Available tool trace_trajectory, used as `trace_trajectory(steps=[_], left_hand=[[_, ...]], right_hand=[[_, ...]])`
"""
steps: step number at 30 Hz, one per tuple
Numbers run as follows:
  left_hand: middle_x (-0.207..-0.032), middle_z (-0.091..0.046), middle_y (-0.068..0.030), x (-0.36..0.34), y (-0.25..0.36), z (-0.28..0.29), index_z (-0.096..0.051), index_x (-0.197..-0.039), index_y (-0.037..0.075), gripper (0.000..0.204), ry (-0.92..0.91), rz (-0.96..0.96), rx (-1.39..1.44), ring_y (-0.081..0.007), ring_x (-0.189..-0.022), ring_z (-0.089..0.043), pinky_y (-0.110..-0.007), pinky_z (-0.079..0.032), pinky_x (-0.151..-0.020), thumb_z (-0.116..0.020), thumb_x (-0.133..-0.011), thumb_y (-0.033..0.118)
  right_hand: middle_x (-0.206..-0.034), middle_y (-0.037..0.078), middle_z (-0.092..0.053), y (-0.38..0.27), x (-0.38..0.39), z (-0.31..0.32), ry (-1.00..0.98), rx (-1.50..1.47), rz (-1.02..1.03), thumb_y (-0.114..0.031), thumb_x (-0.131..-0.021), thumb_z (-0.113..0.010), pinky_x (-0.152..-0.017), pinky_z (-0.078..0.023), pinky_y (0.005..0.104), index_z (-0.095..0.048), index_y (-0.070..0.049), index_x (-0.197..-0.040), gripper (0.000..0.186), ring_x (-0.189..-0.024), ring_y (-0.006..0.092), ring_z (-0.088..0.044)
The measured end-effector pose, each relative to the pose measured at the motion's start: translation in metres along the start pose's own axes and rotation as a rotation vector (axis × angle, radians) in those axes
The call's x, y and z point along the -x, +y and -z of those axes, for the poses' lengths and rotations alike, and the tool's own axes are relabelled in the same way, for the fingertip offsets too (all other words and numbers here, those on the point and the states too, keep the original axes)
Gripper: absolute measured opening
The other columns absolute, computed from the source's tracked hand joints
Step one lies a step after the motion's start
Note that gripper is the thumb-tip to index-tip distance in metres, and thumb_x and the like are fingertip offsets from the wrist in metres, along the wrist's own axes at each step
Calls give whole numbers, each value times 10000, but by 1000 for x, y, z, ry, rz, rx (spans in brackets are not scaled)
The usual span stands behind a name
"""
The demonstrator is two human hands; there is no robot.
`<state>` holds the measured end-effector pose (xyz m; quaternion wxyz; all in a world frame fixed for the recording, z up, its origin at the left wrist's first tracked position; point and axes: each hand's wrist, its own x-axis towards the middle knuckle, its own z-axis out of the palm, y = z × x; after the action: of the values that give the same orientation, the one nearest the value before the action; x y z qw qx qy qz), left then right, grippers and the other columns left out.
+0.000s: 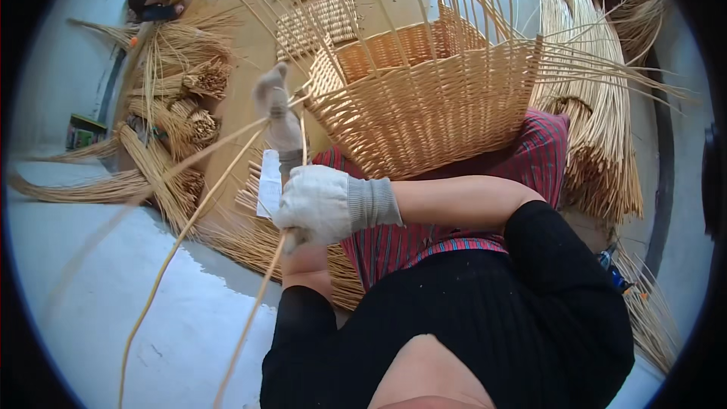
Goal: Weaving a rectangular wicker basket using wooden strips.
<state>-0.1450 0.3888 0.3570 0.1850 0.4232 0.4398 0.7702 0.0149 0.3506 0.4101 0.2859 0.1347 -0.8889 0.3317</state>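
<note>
A woven wicker basket (424,106) with tall upright stakes rests tilted on my lap, over a red striped cloth (541,144). At its left corner is my left hand (279,110) in a pale glove, its fingers closed around weaving rods that come off the basket's side. My right hand (314,204), gloved with a grey cuff, crosses over my left forearm. It is closed in a fist on one long willow rod (254,318), which runs from the corner through the fist and down left. Another long rod (178,242) curves down from my left hand.
Bundles of rods (185,91) lie along the left, and a large sheaf (591,106) stands at the right. Woven panels (318,23) lie on the floor beyond the basket. A person (144,0) with a box-shaped thing sits at the far left. The basket's long stakes reach upward and sideways.
</note>
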Motion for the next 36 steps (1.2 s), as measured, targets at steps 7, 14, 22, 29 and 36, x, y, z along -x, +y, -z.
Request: trace_trajectory(steps=[7,14,22,29,36], left_hand=[[-516,-470,7,-9,-25,1,-651,-1250,-18,786,101,184,186,-173,-513,-498,-420,-538,-963,-405,-1068,705],[-601,-573,-28,1,-28,-3,-532,-1469,-14,906,113,182,345,-201,-554,-584,-442,-566,-909,-368,-1041,768],[-1155,-667,3,11,-39,13,-614,-1361,120,548,-103,290,60,-153,-1082,-640,-305,-507,-998,-755,-976,483],[-961,-565,60,23,-48,17,-616,-1087,127,374,-139,281,-113,-73,-863,-528,-249,-485,-822,-908,-887,247],[-1022,-561,1,26,-63,1,-618,-861,98,324,128,220,-240,-93,-853,-531,-270,-501,-750,-900,-899,255]], right_hand=[[-727,116,-654,-10,27,27,254,-128,-337,-419,-874,-749,-727,-519,448,-667,-113,-806,324,-756,327,-680],[-820,2,-587,105,101,93,948,-1156,-356,-329,-1170,-414,-881,-596,371,-630,-90,-984,372,-816,192,-653],[-996,61,-732,110,155,116,968,-633,-786,-69,-1039,-693,-803,-594,282,-692,-42,-1185,149,-876,123,-692],[-880,62,-735,126,85,128,877,126,-523,-119,-968,-765,-742,-586,309,-710,-45,-1069,137,-768,144,-681],[-1190,149,-700,138,-69,147,679,602,-114,-118,-981,-703,-887,-606,412,-694,-127,-1266,286,-1024,335,-726]])
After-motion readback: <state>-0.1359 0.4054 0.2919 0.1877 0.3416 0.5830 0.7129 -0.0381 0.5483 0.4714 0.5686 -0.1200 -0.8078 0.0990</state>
